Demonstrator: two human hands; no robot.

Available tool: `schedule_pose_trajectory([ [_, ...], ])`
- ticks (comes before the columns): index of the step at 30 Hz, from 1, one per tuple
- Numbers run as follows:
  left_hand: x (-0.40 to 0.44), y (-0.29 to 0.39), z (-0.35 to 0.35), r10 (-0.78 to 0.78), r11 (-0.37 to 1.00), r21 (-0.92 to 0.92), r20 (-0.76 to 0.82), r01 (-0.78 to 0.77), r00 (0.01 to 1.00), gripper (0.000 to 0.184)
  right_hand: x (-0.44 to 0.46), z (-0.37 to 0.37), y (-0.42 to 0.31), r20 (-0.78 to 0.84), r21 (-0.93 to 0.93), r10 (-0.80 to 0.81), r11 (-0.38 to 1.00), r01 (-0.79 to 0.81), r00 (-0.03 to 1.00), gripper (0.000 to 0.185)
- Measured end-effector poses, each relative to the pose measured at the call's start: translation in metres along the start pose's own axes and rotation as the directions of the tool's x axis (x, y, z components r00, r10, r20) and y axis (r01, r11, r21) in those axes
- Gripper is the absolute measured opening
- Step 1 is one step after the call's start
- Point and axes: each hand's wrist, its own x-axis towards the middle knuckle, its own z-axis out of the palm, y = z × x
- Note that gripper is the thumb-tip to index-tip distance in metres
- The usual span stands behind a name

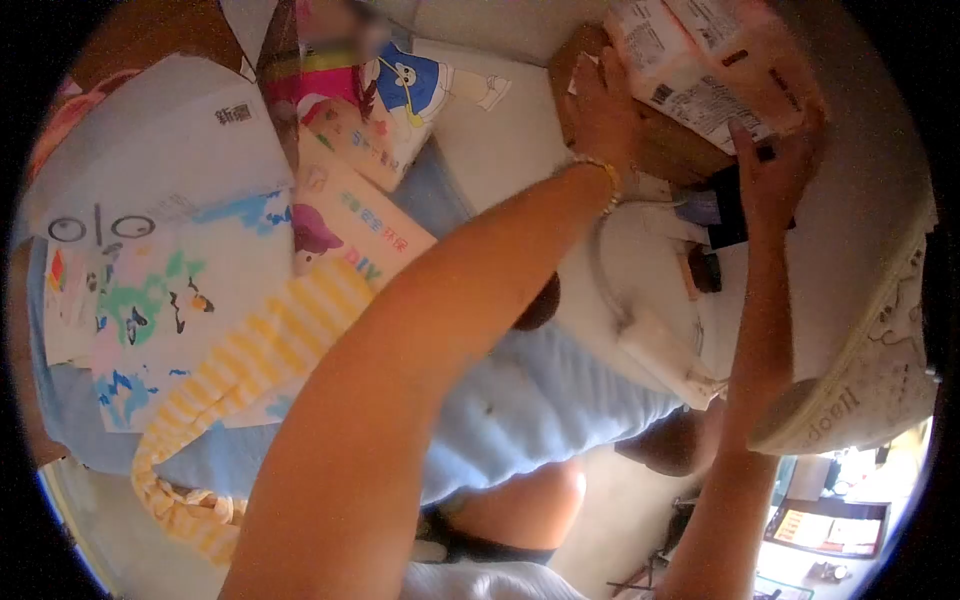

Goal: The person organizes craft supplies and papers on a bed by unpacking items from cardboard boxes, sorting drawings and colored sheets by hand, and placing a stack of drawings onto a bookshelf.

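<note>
My left hand (603, 112), a beaded bracelet at its wrist, reaches onto the brown cardboard box (567, 85) at the top. Its fingers are spread, with a bit of white paper by the fingertips. Pink-orange plastic-wrapped packs (712, 65), with printed white labels, sit on the box's right side. My right hand (778, 172) is at the lower right corner of these packs. Its thumb lies against the near edge and its fingers go round the right side, gripping the corner. Part of those fingers is dim and blurred.
A black item (728, 205) and a white cable (603, 250) lie below the box. Painted paper sheets (150, 300), printed booklets (365, 225) and a yellow-striped cloth band (265, 350) cover the left side. Blue quilted fabric (540, 410) spreads beneath; a printed cloth bag (850, 400) hangs at right.
</note>
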Motion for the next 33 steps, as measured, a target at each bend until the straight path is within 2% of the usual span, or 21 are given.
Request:
schedule_pose_trajectory([
  [2, -0.005, 0.017, -0.001, -0.069, 0.992, 0.113, 0.041, 0.064, 0.997, 0.072, 0.040, -0.006, -0.024, 0.114, -0.057, -0.219, 0.972, 0.226, 0.969, 0.071],
  [3, -0.004, 0.014, 0.010, -0.013, 0.995, 0.101, -0.082, 0.021, 0.997, 0.074, 0.055, -0.005, -0.035, 0.179, -0.068, -0.277, 0.954, 0.292, 0.944, 0.073],
  [5, -0.003, 0.000, 0.032, 0.102, 0.993, 0.085, -0.324, -0.079, 0.941, 0.079, 0.072, 0.007, -0.050, 0.341, -0.095, -0.197, 0.966, 0.242, 0.919, 0.077],
  [7, 0.012, -0.009, 0.026, 0.179, 0.979, 0.144, -0.258, -0.145, 0.949, 0.076, 0.076, 0.014, -0.066, 0.254, -0.238, -0.070, 0.962, 0.133, 0.965, 0.080],
  [8, 0.017, -0.010, 0.020, 0.158, 0.987, 0.079, -0.234, -0.143, 0.959, 0.075, 0.079, 0.016, -0.073, 0.195, -0.300, -0.008, 0.952, 0.067, 0.981, 0.082],
  [10, 0.021, -0.007, 0.008, 0.055, 0.985, -0.152, -0.174, -0.082, 0.983, 0.074, 0.081, 0.015, -0.062, 0.214, -0.196, -0.029, 0.978, 0.072, 0.976, 0.087],
  [12, 0.012, 0.003, -0.002, 0.091, 0.985, -0.135, -0.139, -0.110, 0.986, 0.072, 0.084, 0.002, -0.068, 0.223, -0.123, -0.038, 0.990, 0.066, 0.974, 0.093],
  [14, -0.002, 0.004, -0.003, 0.310, 0.929, 0.241, -0.090, -0.281, 0.947, 0.071, 0.091, 0.001, -0.067, 0.067, -0.042, -0.221, 0.974, 0.224, 0.973, 0.094],
  [16, -0.043, 0.038, -0.072, 0.360, 0.923, 0.102, 0.119, -0.372, 0.925, 0.077, 0.077, 0.008, -0.059, 0.181, 0.072, -0.059, 0.996, 0.046, 0.982, 0.091],
  [18, -0.079, 0.037, -0.130, 0.544, 0.826, -0.269, 0.151, -0.495, 0.825, 0.064, 0.065, 0.007, -0.063, 0.220, 0.059, 0.069, 0.995, -0.084, 0.973, 0.090],
  [19, -0.097, 0.042, -0.170, 0.504, 0.858, -0.269, 0.287, -0.437, 0.814, 0.059, 0.063, 0.002, -0.072, 0.200, 0.013, 0.114, 0.993, -0.119, 0.973, 0.090],
  [20, -0.113, 0.046, -0.211, 0.454, 0.890, -0.258, 0.418, -0.376, 0.787, 0.055, 0.065, -0.012, -0.092, 0.081, 0.231, 0.043, 0.971, -0.061, 0.996, 0.078],
  [22, -0.135, 0.037, -0.274, 0.418, 0.907, -0.136, 0.398, -0.398, 0.817, 0.047, 0.056, -0.033, -0.129, 0.241, 0.345, 0.025, 0.932, -0.110, 0.970, 0.065],
  [23, -0.145, 0.036, -0.308, 0.345, 0.937, -0.057, 0.324, -0.345, 0.881, 0.038, 0.049, -0.039, -0.141, 0.326, 0.390, 0.008, 0.910, -0.142, 0.946, 0.060],
  [24, -0.153, 0.025, -0.337, 0.259, 0.958, -0.185, 0.234, -0.219, 0.937, 0.033, 0.031, -0.033, -0.152, 0.371, 0.512, -0.041, 0.842, -0.167, 0.928, 0.056],
  [25, -0.155, 0.007, -0.369, 0.375, 0.922, 0.048, 0.124, -0.383, 0.919, 0.031, 0.017, -0.024, -0.162, 0.408, 0.623, -0.098, 0.757, -0.198, 0.908, 0.053],
  [26, -0.162, -0.002, -0.403, 0.310, 0.927, 0.219, 0.005, -0.304, 0.951, 0.028, 0.021, -0.040, -0.183, 0.551, 0.640, -0.046, 0.663, -0.387, 0.833, 0.051],
  [27, -0.168, -0.020, -0.425, 0.181, 0.983, 0.022, -0.293, -0.183, 0.939, 0.027, 0.027, -0.053, -0.206, 0.678, 0.623, -0.020, 0.546, -0.560, 0.734, 0.049],
  [29, -0.168, -0.036, -0.473, 0.168, 0.975, 0.000, -0.648, -0.221, 0.743, 0.032, 0.030, -0.038, -0.230, 0.722, 0.664, 0.006, 0.276, -0.695, 0.692, 0.049],
  [32, -0.158, -0.076, -0.523, -0.374, 0.867, -0.498, -0.643, 0.007, 0.669, 0.025, 0.057, -0.024, -0.263, 0.827, 0.559, 0.035, -0.156, -0.814, 0.561, 0.054],
  [33, -0.148, -0.099, -0.526, -0.454, 0.770, -0.637, -0.522, 0.023, 0.722, 0.025, 0.070, -0.020, -0.274, 0.866, 0.485, 0.030, -0.296, -0.823, 0.499, 0.056],
])
